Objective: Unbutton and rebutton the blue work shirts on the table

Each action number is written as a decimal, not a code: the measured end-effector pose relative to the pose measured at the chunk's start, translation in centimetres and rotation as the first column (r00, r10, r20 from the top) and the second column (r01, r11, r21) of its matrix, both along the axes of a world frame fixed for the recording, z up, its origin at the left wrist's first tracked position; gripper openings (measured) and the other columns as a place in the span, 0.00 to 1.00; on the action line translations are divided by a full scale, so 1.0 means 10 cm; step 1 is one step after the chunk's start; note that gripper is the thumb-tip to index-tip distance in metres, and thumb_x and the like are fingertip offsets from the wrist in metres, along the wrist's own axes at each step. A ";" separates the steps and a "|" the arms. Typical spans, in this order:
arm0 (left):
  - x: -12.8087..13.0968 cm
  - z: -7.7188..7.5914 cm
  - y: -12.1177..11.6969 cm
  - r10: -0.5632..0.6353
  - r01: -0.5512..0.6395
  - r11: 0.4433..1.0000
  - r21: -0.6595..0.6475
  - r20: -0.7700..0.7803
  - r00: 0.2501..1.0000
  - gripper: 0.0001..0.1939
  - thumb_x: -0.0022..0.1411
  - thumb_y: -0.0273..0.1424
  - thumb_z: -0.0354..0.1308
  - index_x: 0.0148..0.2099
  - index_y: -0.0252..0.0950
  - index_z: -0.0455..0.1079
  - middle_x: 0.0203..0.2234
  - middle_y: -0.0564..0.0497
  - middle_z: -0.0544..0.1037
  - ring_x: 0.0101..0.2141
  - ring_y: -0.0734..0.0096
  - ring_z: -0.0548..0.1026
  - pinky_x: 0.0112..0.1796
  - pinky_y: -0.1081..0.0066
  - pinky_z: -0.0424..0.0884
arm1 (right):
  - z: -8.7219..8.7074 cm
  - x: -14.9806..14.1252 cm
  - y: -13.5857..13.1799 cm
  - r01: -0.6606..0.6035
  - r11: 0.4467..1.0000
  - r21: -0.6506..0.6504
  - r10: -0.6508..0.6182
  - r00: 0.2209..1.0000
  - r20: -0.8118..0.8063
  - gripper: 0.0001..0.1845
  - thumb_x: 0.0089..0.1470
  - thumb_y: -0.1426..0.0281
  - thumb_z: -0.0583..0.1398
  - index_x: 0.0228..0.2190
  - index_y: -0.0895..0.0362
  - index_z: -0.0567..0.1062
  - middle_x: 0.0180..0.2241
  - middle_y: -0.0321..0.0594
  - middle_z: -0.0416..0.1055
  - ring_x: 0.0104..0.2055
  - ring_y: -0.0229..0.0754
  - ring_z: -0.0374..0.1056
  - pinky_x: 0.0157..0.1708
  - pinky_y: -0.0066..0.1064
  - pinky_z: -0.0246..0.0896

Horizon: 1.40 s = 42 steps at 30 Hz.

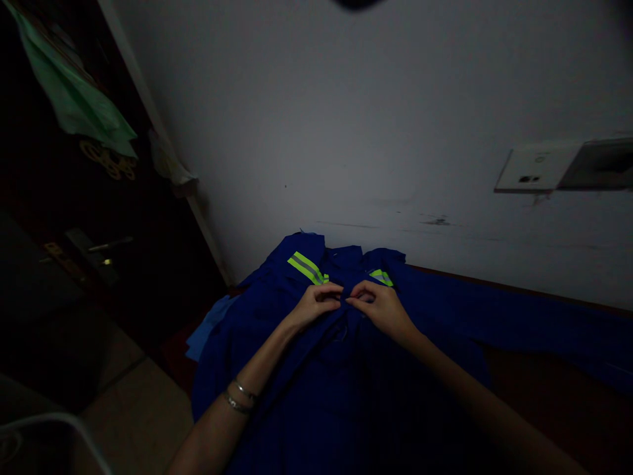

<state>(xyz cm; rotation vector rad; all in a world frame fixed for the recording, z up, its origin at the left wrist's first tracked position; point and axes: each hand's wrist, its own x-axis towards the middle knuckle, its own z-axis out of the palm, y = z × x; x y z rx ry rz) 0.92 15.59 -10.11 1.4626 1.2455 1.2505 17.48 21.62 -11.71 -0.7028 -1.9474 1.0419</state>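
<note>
Wall (346,119): 1 | blue garment (316,396): 1 | hands (319,300) (380,307): 2 (pinching it)

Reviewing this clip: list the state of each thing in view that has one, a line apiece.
Blue garment: spread out, rumpled.
Left hand: fingers bent at the garment's front; grip unclear.
Right hand: likewise bent there; grip unclear.
Bracelets: worn on left wrist.
Green cloth: hanging.
Door handle: roughly level.
Wall: scuffed low down.

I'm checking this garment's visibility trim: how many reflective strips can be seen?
2: one strip on the blue garment beyond the left hand, counting the small bit at its end, and a second strip beyond the right hand. Folds or hands may hide more.
</note>
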 end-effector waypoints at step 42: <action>-0.11 -0.04 -0.03 -0.218 0.174 0.975 -0.135 -0.482 0.848 0.18 0.42 0.20 0.54 0.39 0.33 0.63 0.27 0.56 0.64 0.26 0.79 0.61 0.26 0.79 0.58 | 0.06 0.19 0.28 -0.257 0.554 -0.792 -0.141 0.909 -0.393 0.12 0.37 0.74 0.62 0.27 0.56 0.65 0.23 0.34 0.67 0.22 0.34 0.66 0.20 0.24 0.59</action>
